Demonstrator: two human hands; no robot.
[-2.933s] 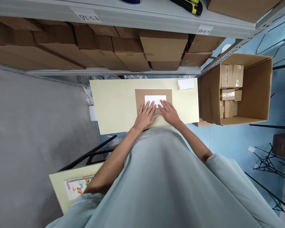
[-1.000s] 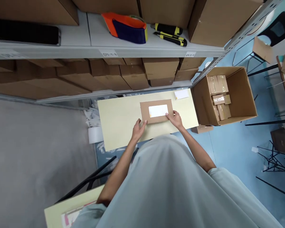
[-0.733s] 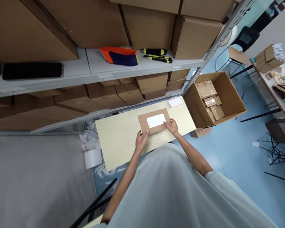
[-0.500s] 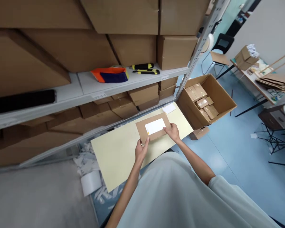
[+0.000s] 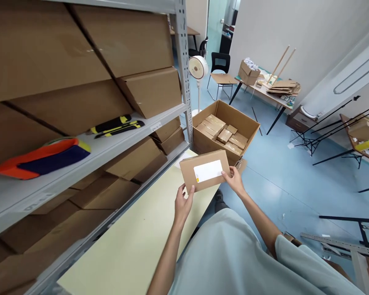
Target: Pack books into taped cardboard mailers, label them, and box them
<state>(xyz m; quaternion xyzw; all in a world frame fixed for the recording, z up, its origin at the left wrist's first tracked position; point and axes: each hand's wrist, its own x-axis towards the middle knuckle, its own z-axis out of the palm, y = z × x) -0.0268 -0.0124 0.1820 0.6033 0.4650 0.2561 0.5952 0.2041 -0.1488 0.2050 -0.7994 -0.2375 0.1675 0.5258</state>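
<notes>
Between my two hands is a flat cardboard box (image 5: pixel 187 171) with a white label (image 5: pixel 208 170) on its upper face and a small yellow mark in the label's corner. My left hand (image 5: pixel 183 203) grips the lower left corner, thumb on top. At the right edge my right hand (image 5: pixel 233 180) pinches the box, its thumb on the label's end. The box is held above the pale yellow board (image 5: pixel 135 241). Just beyond it stands a large open carton (image 5: pixel 249 133) with several small taped boxes (image 5: pixel 213 123) inside.
On the left, a metal shelf (image 5: pixel 166 116) holds cardboard boxes, utility knives (image 5: pixel 119 126) and an orange and blue object (image 5: pixel 55 157). A white fan (image 5: pixel 198 67) stands behind the carton. A table (image 5: pixel 272 96) with flattened cardboard is farther back. Black stands (image 5: pixel 313 141) are on the right.
My view has swung right, towards the open carton. Both hands still hold the labelled box, which is now nearer the carton and slightly tilted.
</notes>
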